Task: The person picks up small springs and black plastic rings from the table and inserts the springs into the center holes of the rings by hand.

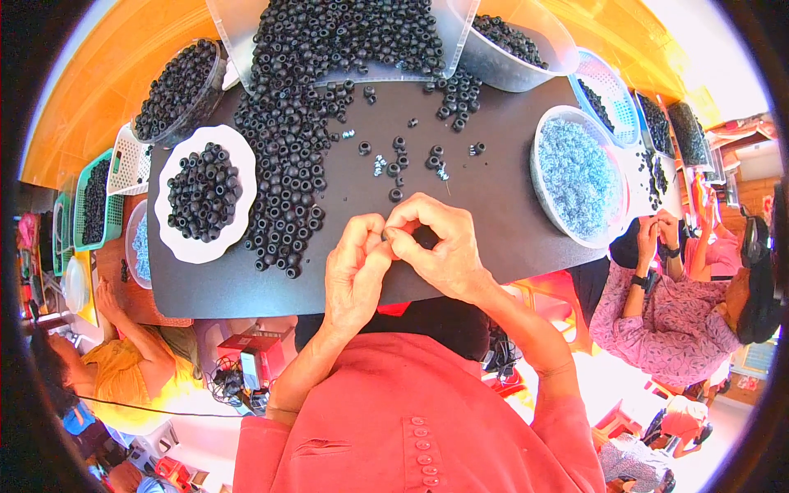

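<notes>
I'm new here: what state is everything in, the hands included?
Left hand: fingers bent, tips pinched at a small dark piece
Right hand: curled, tips closed at the same piece
Black beads: loose, in a broad pile
Clear bin: open, beads spilling out
White plate: heaped with black beads
Round bowl on the right: filled with pale blue bits
Table: partly bead-strewn

the person wears a coral-red shirt [370,386] whose row of small round buttons [422,444], in matching red, sits on a narrow stitched strip [409,453]. left of that row is a slightly puckered pocket slit [320,447]. out to either side of the row, the left sleeve [261,452] and right sleeve [567,435] are the same plain red, and the left hand [355,267] and right hand [440,251] are bare.
</notes>
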`<state>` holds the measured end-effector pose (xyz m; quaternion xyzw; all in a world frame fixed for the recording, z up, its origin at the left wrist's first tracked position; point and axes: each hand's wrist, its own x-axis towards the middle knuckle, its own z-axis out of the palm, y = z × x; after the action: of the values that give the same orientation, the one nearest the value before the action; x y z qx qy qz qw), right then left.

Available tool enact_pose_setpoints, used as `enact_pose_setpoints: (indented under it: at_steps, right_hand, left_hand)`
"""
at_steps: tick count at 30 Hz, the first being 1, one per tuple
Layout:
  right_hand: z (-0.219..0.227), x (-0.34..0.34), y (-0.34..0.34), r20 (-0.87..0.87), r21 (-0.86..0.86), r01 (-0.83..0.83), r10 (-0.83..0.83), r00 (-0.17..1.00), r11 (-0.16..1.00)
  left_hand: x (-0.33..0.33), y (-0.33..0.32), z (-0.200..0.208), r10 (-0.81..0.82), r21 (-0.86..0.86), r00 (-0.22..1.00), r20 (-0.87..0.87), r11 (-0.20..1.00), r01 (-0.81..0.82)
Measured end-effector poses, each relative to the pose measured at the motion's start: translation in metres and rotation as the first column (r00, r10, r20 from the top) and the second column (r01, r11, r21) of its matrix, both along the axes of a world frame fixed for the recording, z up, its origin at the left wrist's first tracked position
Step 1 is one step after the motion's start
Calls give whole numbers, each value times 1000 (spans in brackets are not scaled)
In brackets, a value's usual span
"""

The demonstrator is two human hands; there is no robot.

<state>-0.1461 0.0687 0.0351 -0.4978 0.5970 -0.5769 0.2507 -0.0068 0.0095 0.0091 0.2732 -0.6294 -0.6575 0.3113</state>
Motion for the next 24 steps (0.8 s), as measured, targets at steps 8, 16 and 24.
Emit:
enact_pose_setpoints:
  at_steps: [8, 16, 24]
  right_hand:
    - [5, -101, -74, -795, -153, -12, -116, 595, 988]
    - [-1, -108, -89, -832, 115, 14, 89, 548, 993]
    - [3, -84, -54, -489, 30, 26, -8, 872, 999]
  left_hand:
    - [-4, 2, 7, -54, 107, 995, -78, 992, 63]
    - [-3, 1, 12, -73, 190, 994, -80, 978, 88]
    - [-5, -2, 5, -11, 209, 985, -170, 977, 47]
